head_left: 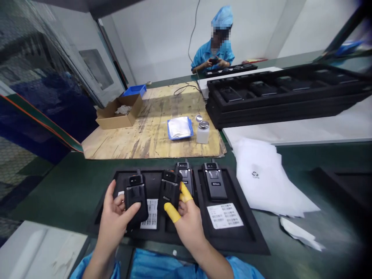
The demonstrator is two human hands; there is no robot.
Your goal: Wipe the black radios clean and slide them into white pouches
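My left hand (116, 211) is closed around a black handheld radio (136, 195) with a stubby antenna, its back facing up. In my right hand (187, 217), with yellow finger cots on thumb and finger, is a second black handheld radio (169, 189), tilted. Both are held over a black foam tray (247, 240). Two more radios lie in the tray, one (186, 176) partly behind my right hand and one (215, 184) to its right. A white barcode label sheet (224, 216) rests below the right one; another label sheet (151, 214) is partly covered by the left radio.
White bags (258, 178) lie right of the tray. Beyond stand a white pump bottle (202, 133), a blue tray of wipes (180, 128) and a cardboard box (120, 112). Stacked black trays (279, 104) holding devices stand at the right; a co-worker (216, 50) sits behind, holding a dark device.
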